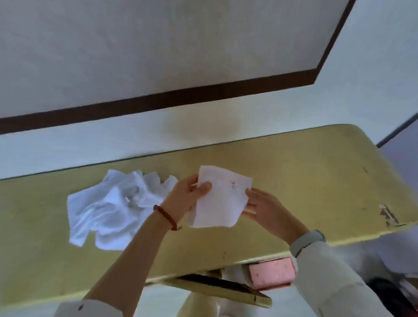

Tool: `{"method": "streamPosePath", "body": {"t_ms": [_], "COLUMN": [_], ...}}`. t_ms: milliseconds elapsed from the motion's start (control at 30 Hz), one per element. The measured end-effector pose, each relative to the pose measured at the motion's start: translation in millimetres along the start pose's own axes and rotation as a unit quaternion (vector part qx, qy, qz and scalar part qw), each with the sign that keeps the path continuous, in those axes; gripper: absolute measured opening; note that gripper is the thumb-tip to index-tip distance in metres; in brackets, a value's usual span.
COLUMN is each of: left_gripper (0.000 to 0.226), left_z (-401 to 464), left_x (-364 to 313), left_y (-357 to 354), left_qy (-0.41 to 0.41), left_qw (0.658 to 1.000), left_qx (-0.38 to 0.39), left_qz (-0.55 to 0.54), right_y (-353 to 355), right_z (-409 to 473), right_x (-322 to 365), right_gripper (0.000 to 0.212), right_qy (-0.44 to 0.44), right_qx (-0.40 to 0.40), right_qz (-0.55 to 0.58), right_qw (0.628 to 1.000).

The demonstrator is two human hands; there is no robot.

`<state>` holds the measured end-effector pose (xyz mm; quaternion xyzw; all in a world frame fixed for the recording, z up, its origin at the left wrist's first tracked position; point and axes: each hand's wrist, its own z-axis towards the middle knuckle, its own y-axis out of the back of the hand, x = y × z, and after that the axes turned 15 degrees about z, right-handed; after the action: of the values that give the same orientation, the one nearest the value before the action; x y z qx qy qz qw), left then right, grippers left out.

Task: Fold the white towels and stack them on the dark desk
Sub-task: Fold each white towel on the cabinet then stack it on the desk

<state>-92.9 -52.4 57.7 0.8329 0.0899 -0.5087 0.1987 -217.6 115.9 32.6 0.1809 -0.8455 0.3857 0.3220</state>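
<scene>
Hands [192, 193] on towel [219, 198] edges (midair)

Two bare forearms are seen, each ending in a bare hand. The left hand [186, 198] is uncovered, and a thin bracelet of small reddish-brown beads [165, 217] is worn at its wrist. The pale off-white left sleeve [89, 312] is pushed back to the elbow, so that the left forearm is exposed; a small dark mark is visible on its fabric. The right hand [267, 211] is likewise uncovered. The pale off-white long right sleeve [341, 284] reaches to the wrist and is finished with a grey-green ribbed cuff [307, 240]. The sleeve fabric is plain and lightly creased.
</scene>
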Motion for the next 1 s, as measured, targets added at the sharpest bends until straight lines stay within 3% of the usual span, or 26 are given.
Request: {"method": "streamPosePath", "body": {"t_ms": [133, 200, 233, 300, 367, 467, 667, 867, 1000], "left_gripper": [0.012, 0.015, 0.01, 0.008, 0.015, 0.013, 0.022, 0.017, 0.028], "left_z": [-105, -162, -192, -252, -312, -409, -628, -861, -976], "left_x": [50, 72, 82, 103, 124, 159, 241, 324, 368], "left_y": [39, 60, 70, 84, 93, 97, 82, 20, -34], "left_qy": [0.053, 0.078, 0.09, 0.118, 0.158, 0.239, 0.364, 0.441, 0.5], "left_qw": [0.98, 0.958, 0.942, 0.896, 0.834, 0.712, 0.551, 0.439, 0.36], "left_qx": [-0.152, -0.255, -0.314, -0.427, -0.526, -0.647, -0.741, -0.781, -0.788], "left_qz": [-0.117, -0.101, -0.081, -0.028, 0.052, 0.132, 0.119, 0.051, -0.018], "right_y": [-75, -124, -150, -201, -251, -323, -441, -516, -536], "right_z": [-1, -4, -9, -24, -48, -98, -244, -424, -530], "right_x": [-65, -93, -108, -142, -181, -250, -409, -590, -683], "right_gripper": [0.029, 0.038, 0.031, 0.008, 0.012, 0.017, 0.026, 0.022, 0.024], "right_qy": [-0.032, 0.01, 0.043, 0.093, 0.145, 0.217, 0.263, 0.207, 0.17], "right_qx": [0.096, 0.123, 0.147, 0.199, 0.254, 0.339, 0.518, 0.649, 0.712], "right_qz": [-0.082, -0.176, -0.238, -0.315, -0.367, -0.44, -0.48, -0.472, -0.465], "right_qw": [0.991, 0.977, 0.959, 0.923, 0.883, 0.803, 0.657, 0.559, 0.497]}}
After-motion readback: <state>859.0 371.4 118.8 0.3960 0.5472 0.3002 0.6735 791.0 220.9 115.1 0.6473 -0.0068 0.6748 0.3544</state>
